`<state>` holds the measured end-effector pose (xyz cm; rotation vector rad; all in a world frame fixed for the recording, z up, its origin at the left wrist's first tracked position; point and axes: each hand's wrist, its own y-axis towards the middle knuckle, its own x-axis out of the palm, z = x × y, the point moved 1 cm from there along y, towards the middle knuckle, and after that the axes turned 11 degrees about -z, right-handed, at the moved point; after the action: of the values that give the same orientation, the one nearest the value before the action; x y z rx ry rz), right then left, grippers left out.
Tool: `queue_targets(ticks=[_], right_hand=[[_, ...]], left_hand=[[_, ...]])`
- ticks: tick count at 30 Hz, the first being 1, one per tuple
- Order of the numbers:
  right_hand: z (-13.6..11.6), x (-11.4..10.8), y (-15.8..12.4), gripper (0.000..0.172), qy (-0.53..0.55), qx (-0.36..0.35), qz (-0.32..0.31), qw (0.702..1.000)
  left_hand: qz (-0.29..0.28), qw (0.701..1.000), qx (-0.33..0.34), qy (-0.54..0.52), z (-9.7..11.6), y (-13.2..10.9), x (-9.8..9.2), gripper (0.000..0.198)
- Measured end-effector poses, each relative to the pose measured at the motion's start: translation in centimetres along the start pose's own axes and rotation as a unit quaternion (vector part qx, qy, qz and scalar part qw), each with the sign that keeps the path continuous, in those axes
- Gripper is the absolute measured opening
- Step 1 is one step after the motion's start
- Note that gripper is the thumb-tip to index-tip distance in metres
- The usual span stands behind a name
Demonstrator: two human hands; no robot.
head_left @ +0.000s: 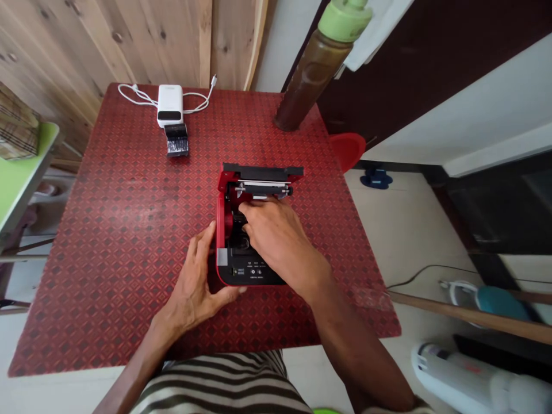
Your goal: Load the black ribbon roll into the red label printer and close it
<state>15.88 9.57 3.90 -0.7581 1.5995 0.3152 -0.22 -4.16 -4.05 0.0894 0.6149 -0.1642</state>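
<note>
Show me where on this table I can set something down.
Bare red tabletop lies left of the open red printer, below the white device. It's crowded around the printer, at the right hand and left hand.

Glossy red plastic printer casing (221, 241), rough patterned tabletop (129, 230), knotty wood paneling (56, 52)

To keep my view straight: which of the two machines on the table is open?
The red machine under the right hand: its top stands raised, showing the inside. The white machine, by its cable, looks closed.
</note>
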Motion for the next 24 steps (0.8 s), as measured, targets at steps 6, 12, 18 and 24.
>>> queue_targets(ticks=[6,12,18,24], right_hand=[[0.2,0.9,0.8,0.030,0.014,-0.006,-0.014,1.000],[1.0,-0.4,-1.9,0.044,0.117,-0.080,0.021,0.990],[1.7,-2.0,-5.3,0.041,0.205,-0.180,0.028,0.962],[1.9,-1.5,-4.4,0.037,0.204,-0.181,0.002,0.962]], left_hand=[[0.004,1.000,0.003,0.005,-0.1,-0.1,0.1,0.117],[-0.004,1.000,-0.004,0.005,-0.1,-0.1,0.0,0.117],[0.001,1.000,0.008,0.013,-0.1,-0.1,-0.1,0.115],[-0.011,1.000,-0.007,-0.009,-0.2,-0.2,-0.5,0.113]])
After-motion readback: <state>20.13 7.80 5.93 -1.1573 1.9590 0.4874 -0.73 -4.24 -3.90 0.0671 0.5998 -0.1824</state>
